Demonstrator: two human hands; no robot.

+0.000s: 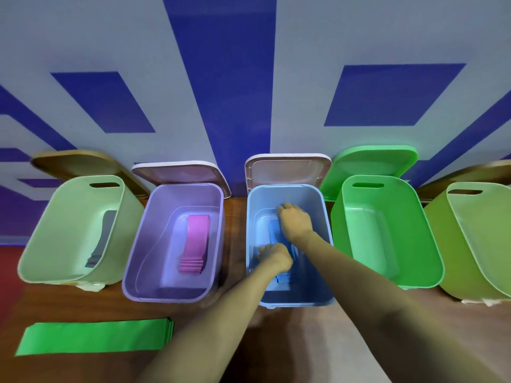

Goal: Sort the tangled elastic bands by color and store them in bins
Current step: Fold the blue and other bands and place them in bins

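Both my hands reach down into the blue bin [253,244]. My left hand [275,257] rests on the near end of the blue bands [273,233] lying flat on the bin's floor, and my right hand [296,221] lies on their far end. The hands cover most of the stack, so I cannot tell whether the fingers grip it. Pink bands [195,244] lie stacked in the purple bin [130,272]. Grey bands [101,239] lie in the pale green bin [41,244] at the left. A stack of green bands [94,337] lies flat on the wooden table at the near left.
A bright green bin [431,244] stands right of the blue one with nothing visible inside, and an olive green bin [470,244] stands at the far right. Open lids lean against the blue-patterned wall behind the bins. Bare wooden table [345,341] lies in front.
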